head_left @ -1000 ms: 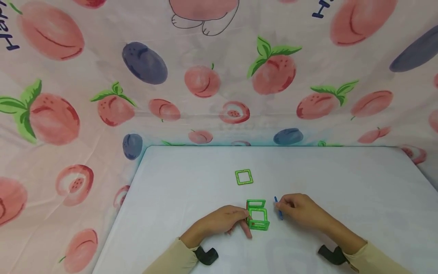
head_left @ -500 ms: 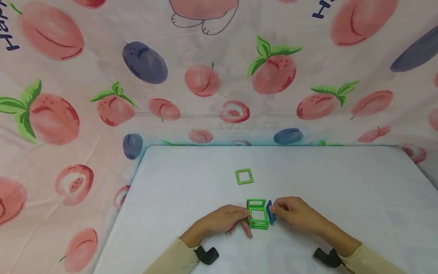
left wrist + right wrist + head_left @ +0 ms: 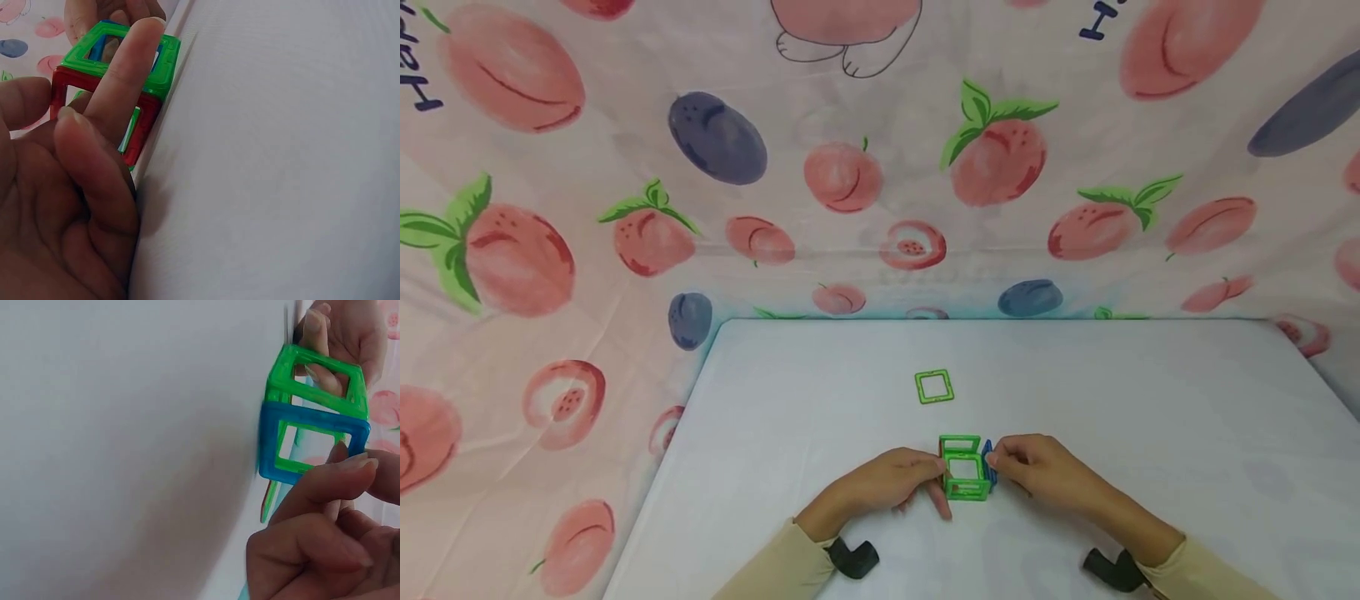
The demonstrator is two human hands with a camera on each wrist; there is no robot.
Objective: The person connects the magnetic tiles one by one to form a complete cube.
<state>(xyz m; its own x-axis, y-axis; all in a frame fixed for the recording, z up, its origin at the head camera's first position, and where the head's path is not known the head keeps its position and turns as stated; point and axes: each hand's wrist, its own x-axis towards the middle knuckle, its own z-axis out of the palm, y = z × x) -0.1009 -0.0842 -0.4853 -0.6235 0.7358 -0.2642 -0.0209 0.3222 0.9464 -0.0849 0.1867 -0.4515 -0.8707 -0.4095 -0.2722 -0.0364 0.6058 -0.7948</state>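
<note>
A small open-topped box of square magnetic tiles (image 3: 967,482) stands on the table, with green tiles at front and back. Its left wall is a red tile (image 3: 147,119). At that red side my left hand (image 3: 895,482) grips the box with the thumb on the upper edge, while one finger extends past the front green tile (image 3: 164,70). My right hand (image 3: 1047,461) pinches a blue magnetic tile (image 3: 270,440) between thumb and forefinger, upright along the box's right side. The blue tile overlaps the box's edge in the right wrist view.
A loose green square tile (image 3: 937,400) lies flat behind the box. The white table (image 3: 1150,375) reaches back to a fruit-patterned cloth (image 3: 850,108), which also hangs at the left. Dark wrist-worn devices (image 3: 852,559) sit below both wrists.
My right hand has moved left with the blue tile, from a gap away up to the box's right side. The left hand has kept its place at the box.
</note>
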